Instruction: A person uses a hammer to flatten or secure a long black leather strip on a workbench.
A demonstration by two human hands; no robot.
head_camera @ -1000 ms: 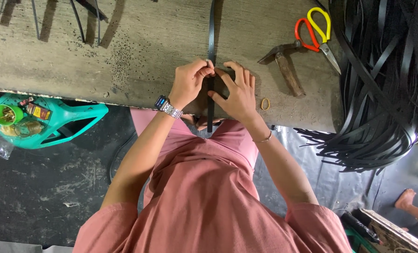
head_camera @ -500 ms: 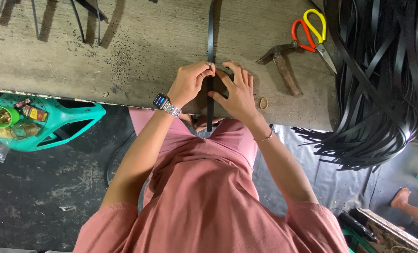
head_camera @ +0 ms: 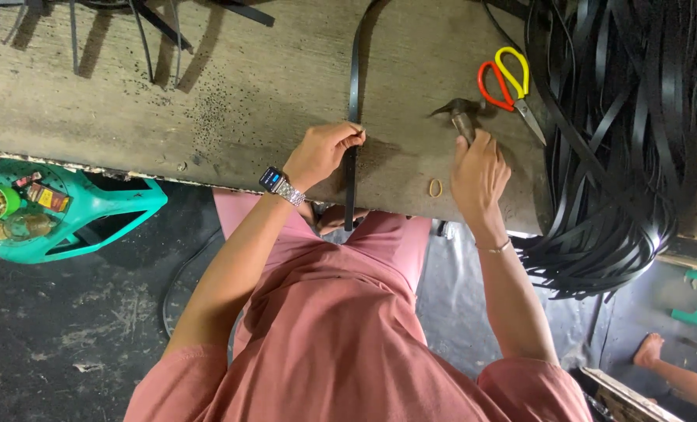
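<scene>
The left hand [head_camera: 326,150] pinches the black strap [head_camera: 353,117] between thumb and fingertips near the table's front edge. The strap runs straight up the wooden worktable [head_camera: 208,94] and its lower end hangs over the edge onto the person's lap. The right hand [head_camera: 477,172] has left the strap, where both hands worked close together half a second ago, and now lies over the handle of the hammer [head_camera: 459,116] to the right. Its fingers cover the handle, so whether they have closed round it or only rest on it cannot be told. The left hand has stayed on the strap.

A small rubber band [head_camera: 436,187] lies on the table just beside the right hand. Scissors with one red and one yellow handle [head_camera: 506,82] lie beyond the hammer head. A large bundle of black straps [head_camera: 622,133] fills the table's right end and spills over the edge; its top is cut off by the frame.

The hammer handle is mostly hidden under the hand. At the left, a teal plastic stool [head_camera: 90,219] holds small items too small to identify. A bare foot [head_camera: 650,349] of another person shows at the lower right.
</scene>
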